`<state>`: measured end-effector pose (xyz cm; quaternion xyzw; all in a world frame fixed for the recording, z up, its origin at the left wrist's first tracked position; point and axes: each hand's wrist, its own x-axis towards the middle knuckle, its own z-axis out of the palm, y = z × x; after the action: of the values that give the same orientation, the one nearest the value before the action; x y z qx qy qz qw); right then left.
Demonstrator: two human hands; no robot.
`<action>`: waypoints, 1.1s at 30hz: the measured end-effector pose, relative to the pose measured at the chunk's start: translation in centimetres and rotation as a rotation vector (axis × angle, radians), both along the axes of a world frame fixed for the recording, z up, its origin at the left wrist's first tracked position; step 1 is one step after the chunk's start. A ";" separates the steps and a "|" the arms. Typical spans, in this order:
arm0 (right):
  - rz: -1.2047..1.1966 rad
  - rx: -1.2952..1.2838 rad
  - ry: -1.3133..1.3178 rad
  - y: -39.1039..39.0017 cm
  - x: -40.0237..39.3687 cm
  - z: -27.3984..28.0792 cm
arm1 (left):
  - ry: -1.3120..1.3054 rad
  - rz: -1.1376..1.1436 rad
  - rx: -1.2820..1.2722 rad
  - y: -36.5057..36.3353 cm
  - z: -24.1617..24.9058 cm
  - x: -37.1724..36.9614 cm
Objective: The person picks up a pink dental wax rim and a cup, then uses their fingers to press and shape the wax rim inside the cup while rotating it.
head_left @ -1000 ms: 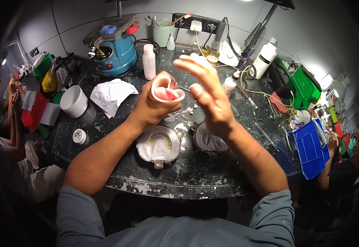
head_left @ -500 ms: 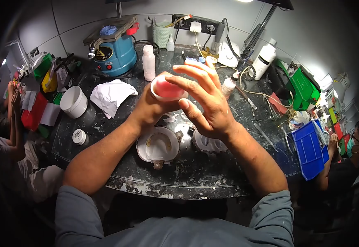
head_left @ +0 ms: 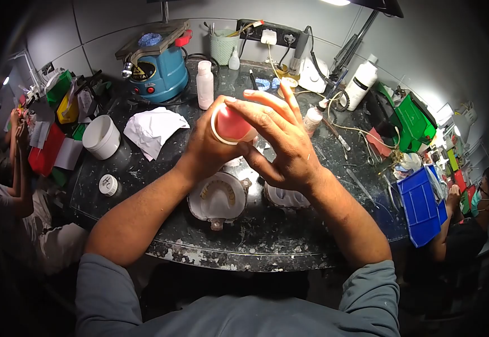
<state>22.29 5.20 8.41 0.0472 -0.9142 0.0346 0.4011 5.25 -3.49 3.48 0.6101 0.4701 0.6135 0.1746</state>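
My left hand [head_left: 203,147] is wrapped round a small white cup [head_left: 217,135] with pink material [head_left: 233,122] inside, its opening tilted toward me. My right hand [head_left: 281,137] is at the cup's right side, thumb and index finger touching or very near its rim, the other fingers spread. Below the hands, a white plaster mould [head_left: 222,197] with a yellowish tooth arch lies on the dark worktop [head_left: 255,247]. A second mould [head_left: 287,196] is partly hidden under my right hand.
A blue machine [head_left: 160,78], pink bottle [head_left: 204,85], crumpled paper [head_left: 153,130], white tub [head_left: 101,138] and lid [head_left: 108,185] stand left and behind. Right are a white bottle [head_left: 360,83], tools and a blue tray [head_left: 422,205]. People sit at both sides.
My right hand has closed in on the cup, its thumb and index finger now at the rim. The cup has shifted and tilted slightly, showing more of the pink material.
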 end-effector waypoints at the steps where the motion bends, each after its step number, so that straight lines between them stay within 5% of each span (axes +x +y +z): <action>1: 0.005 -0.021 -0.007 -0.1 0.1 0.2 | 0.000 -0.001 0.000 0.0 0.1 0.1; 11: 0.000 0.107 0.019 0.6 0.4 -0.3 | -0.001 -0.005 0.053 -0.1 0.4 0.4; 13: -0.006 0.070 0.083 0.0 0.3 -0.6 | 0.134 0.043 0.120 0.2 0.3 0.0; 16: -0.014 -0.004 -0.003 0.1 0.2 -0.2 | -0.069 -0.057 0.116 0.1 0.4 0.3; 21: 0.092 -0.304 0.154 0.6 0.5 0.7 | -0.011 -0.003 0.051 -0.5 0.7 0.5; 29: 0.088 -0.214 0.133 0.5 0.6 0.8 | 0.143 -0.001 -0.016 -0.1 0.2 -1.2; 31: 0.094 -0.196 0.144 0.4 0.7 0.9 | -0.241 -0.069 -0.136 -0.3 0.1 -0.7; 33: 0.079 -0.112 0.118 0.6 0.6 0.9 | -0.235 -0.098 -0.114 -0.6 1.0 -0.1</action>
<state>22.90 5.77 9.28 0.0627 -0.8831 0.0985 0.4545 5.18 -4.11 4.51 0.5455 0.4501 0.6437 0.2923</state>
